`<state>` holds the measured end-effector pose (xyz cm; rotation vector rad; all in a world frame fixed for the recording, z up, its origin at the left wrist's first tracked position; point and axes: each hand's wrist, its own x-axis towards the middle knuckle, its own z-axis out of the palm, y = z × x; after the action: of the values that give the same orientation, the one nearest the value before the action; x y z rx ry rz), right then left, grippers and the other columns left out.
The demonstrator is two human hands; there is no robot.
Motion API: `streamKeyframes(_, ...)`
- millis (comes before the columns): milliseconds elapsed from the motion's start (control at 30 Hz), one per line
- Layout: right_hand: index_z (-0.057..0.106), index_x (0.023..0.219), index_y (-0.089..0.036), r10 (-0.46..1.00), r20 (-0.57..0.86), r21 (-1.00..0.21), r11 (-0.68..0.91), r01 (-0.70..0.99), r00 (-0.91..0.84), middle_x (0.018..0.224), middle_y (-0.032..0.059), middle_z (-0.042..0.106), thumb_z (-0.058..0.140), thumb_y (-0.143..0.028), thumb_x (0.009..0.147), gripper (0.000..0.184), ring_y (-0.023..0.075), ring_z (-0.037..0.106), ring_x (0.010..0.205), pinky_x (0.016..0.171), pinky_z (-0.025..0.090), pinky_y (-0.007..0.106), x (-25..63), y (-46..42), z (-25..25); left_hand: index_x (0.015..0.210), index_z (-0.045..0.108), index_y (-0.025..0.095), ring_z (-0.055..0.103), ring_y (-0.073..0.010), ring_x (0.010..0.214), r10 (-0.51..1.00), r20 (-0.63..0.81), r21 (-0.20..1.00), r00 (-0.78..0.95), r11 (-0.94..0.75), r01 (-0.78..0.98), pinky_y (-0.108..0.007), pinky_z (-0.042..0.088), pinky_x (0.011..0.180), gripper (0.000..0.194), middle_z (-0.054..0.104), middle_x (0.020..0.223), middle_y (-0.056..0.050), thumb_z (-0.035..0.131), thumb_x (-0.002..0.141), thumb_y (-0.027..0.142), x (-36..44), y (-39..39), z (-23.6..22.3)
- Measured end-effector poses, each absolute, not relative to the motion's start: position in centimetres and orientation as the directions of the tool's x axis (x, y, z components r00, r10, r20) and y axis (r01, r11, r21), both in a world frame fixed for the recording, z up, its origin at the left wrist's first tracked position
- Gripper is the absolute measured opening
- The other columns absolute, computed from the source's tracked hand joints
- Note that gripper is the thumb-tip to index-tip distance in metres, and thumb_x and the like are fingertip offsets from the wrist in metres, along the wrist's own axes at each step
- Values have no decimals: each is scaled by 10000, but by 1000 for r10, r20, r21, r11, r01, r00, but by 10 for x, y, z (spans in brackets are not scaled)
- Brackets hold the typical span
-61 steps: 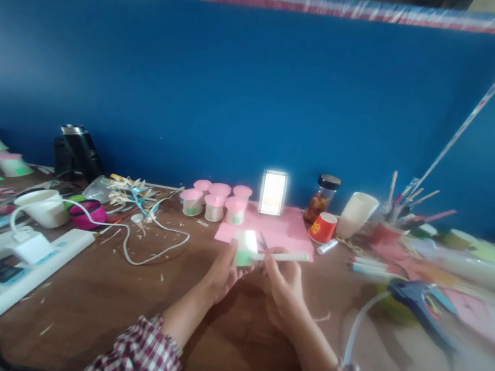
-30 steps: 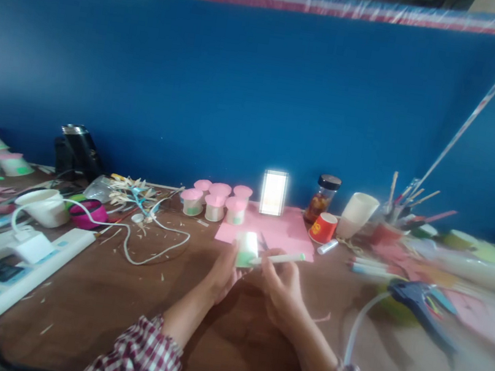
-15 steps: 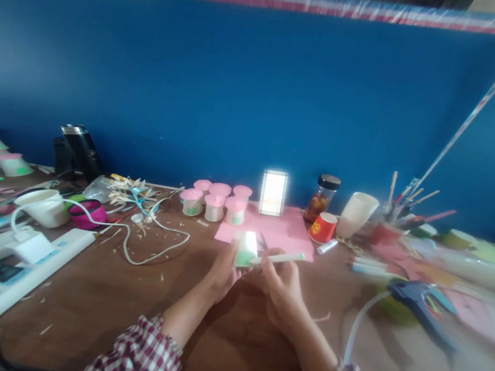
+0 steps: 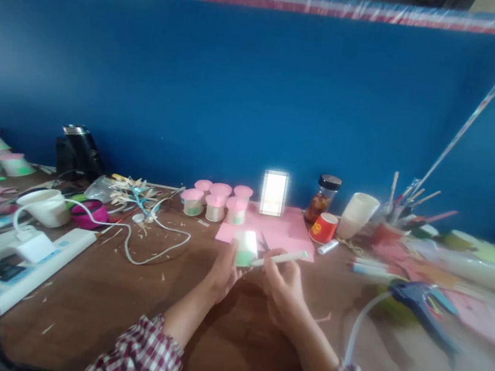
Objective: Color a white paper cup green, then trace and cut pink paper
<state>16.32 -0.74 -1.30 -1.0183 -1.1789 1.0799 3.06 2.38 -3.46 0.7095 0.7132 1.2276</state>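
My left hand [image 4: 223, 275] is closed round a small white paper cup [image 4: 246, 247] with pale green colouring on its side. In my right hand [image 4: 282, 280] is a white marker pen [image 4: 287, 257], gripped like a pencil, its tip at the right side of the cup. Whether the tip touches the cup I cannot tell. Behind my hands lies a sheet of pink paper [image 4: 287, 232], with scissors partly hidden on it. Several small white cups with pink round tops [image 4: 218, 201] stand just left of that sheet, some showing green marks.
On the left are a power strip [image 4: 24, 276] with cables, a white mug [image 4: 44, 206] and a dark flask [image 4: 80, 151]. To the right stand a lidded jar [image 4: 324, 198], a red paper cup [image 4: 323, 228] and a glue gun [image 4: 424, 308]. A blue panel [image 4: 260, 100] closes off the back.
The whole view has shifted very slightly. Both hands keep their grips, and the marker remains at the cup's right side.
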Motion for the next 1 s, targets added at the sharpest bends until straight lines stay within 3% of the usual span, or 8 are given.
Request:
streamKeyframes(167,520,790,-192,978,181,-967,196,-162,101,612,-49,434,583,-382,830,204,93,407,534,483,333,206,163,-8,-13,1147,570,137,588,-201,889,978,-110,807,178,192,-558,-345,430,824,490,661,969,-102,427,877,520,30,25,-36)
streamKeyframes(433,516,757,-187,979,186,-979,192,-71,80,573,-63,377,569,-357,839,196,80,346,492,448,285,200,164,-8,-13,1146,578,138,596,-199,871,981,-72,801,182,166,-575,-351,427,842,498,670,948,-95,463,859,527,31,25,-38)
streamKeyframes(700,544,773,-183,976,215,-976,216,-36,39,584,-53,422,586,-360,821,188,81,366,496,448,297,198,164,-7,-15,1128,588,132,598,-224,948,982,-61,801,179,155,-579,-362,425,873,478,667,1020,-113,478,859,511,32,22,-35)
streamKeyframes(1000,540,757,-190,979,165,-966,185,-181,120,599,-45,463,612,-379,790,204,95,420,526,485,349,208,163,-7,-12,1090,625,144,613,-212,897,978,-34,791,204,151,-593,-341,440,833,468,686,972,-99,457,866,519,30,27,-41)
